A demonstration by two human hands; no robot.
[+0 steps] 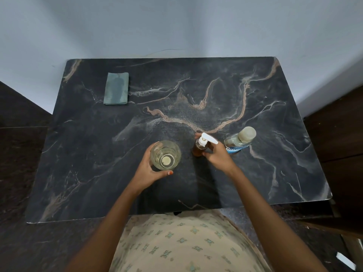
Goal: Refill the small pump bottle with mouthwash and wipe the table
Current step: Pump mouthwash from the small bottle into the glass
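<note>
Head view: left hand (149, 171) fingers curl around the glass (165, 155), right hand (218, 156) fingers grip the pump bottle (199, 147); refilling and wiping both seem undone.

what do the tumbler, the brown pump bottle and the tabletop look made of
Tumbler: clear glass, likely; see-through with a thick base. Pump bottle: amber translucent body, glass or plastic unclear; white plastic pump. Tabletop: dark marble-look surface, veined; stone or laminate unclear.
</note>
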